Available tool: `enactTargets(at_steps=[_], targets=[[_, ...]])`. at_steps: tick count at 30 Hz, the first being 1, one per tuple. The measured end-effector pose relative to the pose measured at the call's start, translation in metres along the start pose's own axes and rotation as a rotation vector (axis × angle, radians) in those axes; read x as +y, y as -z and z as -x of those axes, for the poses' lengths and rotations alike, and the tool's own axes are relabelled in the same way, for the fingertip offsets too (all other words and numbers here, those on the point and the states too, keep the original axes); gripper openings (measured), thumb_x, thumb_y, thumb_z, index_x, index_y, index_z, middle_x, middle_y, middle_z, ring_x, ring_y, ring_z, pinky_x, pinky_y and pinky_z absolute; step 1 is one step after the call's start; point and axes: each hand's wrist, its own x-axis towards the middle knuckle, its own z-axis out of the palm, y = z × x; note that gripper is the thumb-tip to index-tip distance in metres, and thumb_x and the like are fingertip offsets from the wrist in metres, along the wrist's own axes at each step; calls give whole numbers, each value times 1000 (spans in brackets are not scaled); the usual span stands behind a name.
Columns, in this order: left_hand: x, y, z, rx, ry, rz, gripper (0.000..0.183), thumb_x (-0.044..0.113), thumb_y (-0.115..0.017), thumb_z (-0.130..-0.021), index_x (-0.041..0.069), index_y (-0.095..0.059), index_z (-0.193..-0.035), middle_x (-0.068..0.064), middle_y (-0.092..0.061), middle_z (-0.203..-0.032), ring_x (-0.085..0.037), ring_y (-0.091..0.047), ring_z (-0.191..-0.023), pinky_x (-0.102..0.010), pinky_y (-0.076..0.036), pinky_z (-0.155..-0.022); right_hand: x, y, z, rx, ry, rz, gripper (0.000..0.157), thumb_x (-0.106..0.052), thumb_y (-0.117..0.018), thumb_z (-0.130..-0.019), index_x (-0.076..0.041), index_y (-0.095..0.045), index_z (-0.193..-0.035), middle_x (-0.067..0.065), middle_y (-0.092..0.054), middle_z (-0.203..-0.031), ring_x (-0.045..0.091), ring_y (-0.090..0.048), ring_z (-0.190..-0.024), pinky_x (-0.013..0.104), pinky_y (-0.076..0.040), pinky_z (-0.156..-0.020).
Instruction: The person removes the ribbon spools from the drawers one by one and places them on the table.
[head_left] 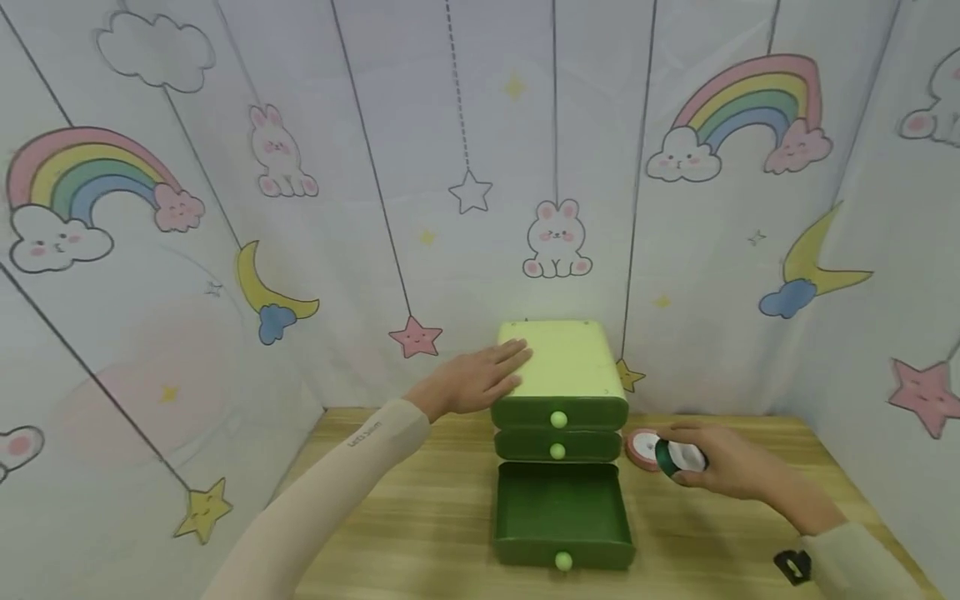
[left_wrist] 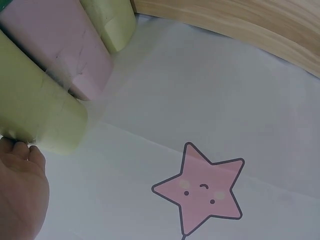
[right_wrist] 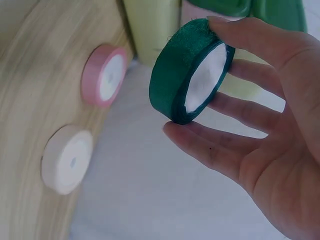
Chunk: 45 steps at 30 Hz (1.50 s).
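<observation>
A small drawer cabinet (head_left: 562,358) has a pale yellow-green top and dark green drawer fronts. Its bottom drawer (head_left: 558,504) is pulled out and looks bare inside; the middle drawer (head_left: 525,446) sticks out slightly. My left hand (head_left: 480,379) rests with extended fingers on the cabinet's top left edge. To the right of the cabinet, my right hand (head_left: 731,458) grips a roll of dark green ribbon (right_wrist: 175,75) between thumb and fingers, held above the table. Behind it stand a pink ribbon roll (right_wrist: 104,75) and a white ribbon roll (right_wrist: 67,160).
The wooden table (head_left: 405,500) carries the cabinet and rolls. White cloth walls (head_left: 465,275) printed with rainbows, rabbits and stars enclose the back and sides. A black object (head_left: 792,567) sits by the right sleeve cuff.
</observation>
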Motion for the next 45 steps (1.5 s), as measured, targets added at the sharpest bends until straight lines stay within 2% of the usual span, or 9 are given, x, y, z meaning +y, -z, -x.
enactTargets(at_steps=[7,11,15,30,37,45], targets=[[1,0,1,-13,13,3,66,58,-16,-113,28,-10,-171,4,-9,-179,-17,-14,-166,-41,-26,-133,28,-1,4,-12,-80,-32,55,-29,-87,-85,-1,-71,-130,15,-74,-128,33,-73,-111,46,-60,-85],[2,0,2,-19,13,-1,66,57,-16,-113,27,-9,-171,4,-9,-179,-17,-14,-166,-41,-26,-133,44,-1,7,-23,-108,-18,58,-27,-89,-83,4,-70,-129,21,-74,-128,45,-70,-116,58,-58,-93],[2,0,2,-17,13,-5,66,58,-16,-113,27,-9,-171,4,-9,-180,-17,-14,-166,-42,-28,-132,59,-2,12,-26,-131,16,59,-24,-89,-81,9,-70,-126,26,-73,-125,50,-68,-116,63,-56,-96],[3,-3,3,-24,15,15,67,60,-15,-112,29,-9,-171,5,-8,-180,-16,-13,-166,-42,-28,-132,122,-15,31,13,-236,71,58,-25,-90,-79,8,-71,-123,26,-75,-117,48,-71,-105,60,-58,-85],[2,-3,2,-17,8,27,66,59,-16,-112,29,-9,-171,5,-9,-180,-16,-13,-167,-43,-28,-132,152,-22,43,-20,-310,63,58,-21,-90,-80,16,-68,-120,32,-73,-112,51,-69,-101,62,-57,-87],[1,-1,0,-8,7,17,66,59,-16,-112,28,-9,-171,4,-8,-180,-17,-13,-167,-42,-27,-133,169,-26,51,-52,-384,51,58,-21,-88,-81,17,-68,-119,37,-69,-115,56,-65,-107,65,-54,-89]])
